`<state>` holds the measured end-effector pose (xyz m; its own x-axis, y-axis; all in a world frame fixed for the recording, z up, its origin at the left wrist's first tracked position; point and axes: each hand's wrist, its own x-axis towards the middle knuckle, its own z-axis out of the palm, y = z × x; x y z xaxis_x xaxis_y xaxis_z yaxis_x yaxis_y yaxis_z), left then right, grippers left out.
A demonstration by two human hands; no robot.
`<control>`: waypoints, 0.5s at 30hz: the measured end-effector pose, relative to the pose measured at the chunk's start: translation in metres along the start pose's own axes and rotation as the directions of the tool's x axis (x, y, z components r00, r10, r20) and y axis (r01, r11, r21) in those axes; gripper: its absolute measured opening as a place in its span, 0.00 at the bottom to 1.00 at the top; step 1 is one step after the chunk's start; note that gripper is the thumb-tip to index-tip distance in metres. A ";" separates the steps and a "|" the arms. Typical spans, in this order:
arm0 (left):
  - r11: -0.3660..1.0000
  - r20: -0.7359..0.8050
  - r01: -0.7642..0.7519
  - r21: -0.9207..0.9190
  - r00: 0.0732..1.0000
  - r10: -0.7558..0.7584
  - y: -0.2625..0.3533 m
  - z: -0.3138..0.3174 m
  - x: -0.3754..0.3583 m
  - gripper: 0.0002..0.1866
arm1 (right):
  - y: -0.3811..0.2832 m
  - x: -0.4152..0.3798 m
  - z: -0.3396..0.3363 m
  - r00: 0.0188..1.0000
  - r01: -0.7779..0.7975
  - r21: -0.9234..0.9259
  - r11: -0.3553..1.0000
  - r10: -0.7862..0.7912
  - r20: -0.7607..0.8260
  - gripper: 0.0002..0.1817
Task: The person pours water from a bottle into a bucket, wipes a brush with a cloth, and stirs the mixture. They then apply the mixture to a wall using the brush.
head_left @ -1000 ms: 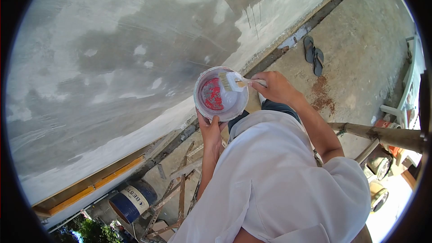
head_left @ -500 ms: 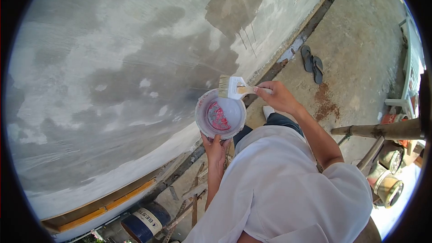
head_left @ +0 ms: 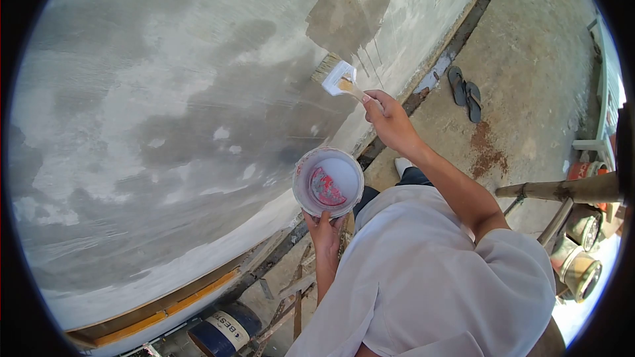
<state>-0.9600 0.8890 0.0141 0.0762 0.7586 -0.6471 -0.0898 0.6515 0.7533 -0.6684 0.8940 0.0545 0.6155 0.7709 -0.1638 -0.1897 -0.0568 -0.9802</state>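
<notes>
My left hand supports a round plastic bucket from its near side, with the thumb at the rim. Pale liquid and a patch of pink and grey show inside it. In my right hand is a wide paintbrush, gripped by its wooden handle, with a white ferrule. The bristles point up and left, overlapping the grey wall in this view. Dark damp-looking patches and paler areas cover that wall, and thin drips run below one dark patch.
Flip-flops lie on the concrete floor. At right a wooden pole juts in above several dirty buckets. A dark blue drum and wooden sticks are at the lower left, near a yellow-edged opening.
My right hand has lifted the paintbrush from over the bucket up and away to the wall. The bucket stays in my left hand, shifted slightly down and right in view.
</notes>
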 end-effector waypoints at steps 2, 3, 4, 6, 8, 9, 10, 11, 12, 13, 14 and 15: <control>1.000 -0.008 -0.002 -0.006 1.000 0.001 0.000 -0.002 0.001 0.43 | -0.020 0.000 0.004 0.998 0.063 0.007 0.998 -0.063 -0.010 0.21; 1.000 -0.009 -0.003 -0.007 1.000 0.003 -0.002 -0.006 0.002 0.43 | -0.032 -0.003 0.006 0.995 0.096 0.018 0.995 -0.096 -0.009 0.20; 1.000 -0.010 -0.001 -0.007 1.000 0.001 -0.003 -0.007 0.004 0.43 | -0.045 -0.008 0.007 0.992 0.126 0.028 0.992 -0.126 -0.010 0.20; 1.000 0.003 0.003 -0.014 1.000 -0.003 -0.003 -0.007 0.003 0.44 | -0.082 -0.020 0.011 0.977 0.212 0.103 0.972 -0.213 0.001 0.20; 1.000 0.005 0.008 -0.015 1.000 -0.008 -0.003 -0.005 0.002 0.44 | -0.098 -0.022 0.017 0.968 0.245 0.153 0.958 -0.251 0.022 0.19; 1.000 -0.001 0.010 -0.013 1.000 -0.010 -0.002 -0.004 0.002 0.44 | -0.102 -0.019 0.020 0.969 0.236 0.168 0.957 -0.246 0.041 0.19; 1.000 -0.007 0.011 -0.010 1.000 -0.011 -0.002 -0.003 0.003 0.44 | -0.103 -0.016 0.019 0.969 0.227 0.183 0.957 -0.241 0.061 0.19; 1.000 0.002 0.016 -0.001 1.000 -0.016 -0.001 -0.002 0.003 0.44 | -0.098 -0.012 0.017 0.976 0.196 0.185 0.963 -0.210 0.058 0.19; 1.000 0.008 0.020 0.007 1.000 -0.020 -0.001 -0.002 0.004 0.44 | -0.088 -0.005 0.018 0.982 0.164 0.189 0.968 -0.178 0.058 0.18; 1.000 0.010 0.021 0.014 1.000 -0.021 0.000 -0.002 0.005 0.44 | -0.075 0.003 0.020 0.987 0.132 0.195 0.972 -0.146 0.062 0.18; 0.999 0.018 0.025 0.020 1.000 -0.025 0.001 -0.003 0.005 0.44 | -0.058 0.009 0.021 0.990 0.135 0.162 0.978 -0.140 0.021 0.18; 0.999 0.025 0.027 0.024 0.999 -0.028 0.001 -0.004 0.005 0.44 | -0.037 0.014 0.019 0.990 0.138 0.129 0.982 -0.137 -0.017 0.17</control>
<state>-0.9639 0.8939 0.0110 0.1038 0.7401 -0.6644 -0.0637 0.6716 0.7381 -0.6668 0.9190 0.0902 0.6488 0.7604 -0.0301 -0.1998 0.1320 -0.9709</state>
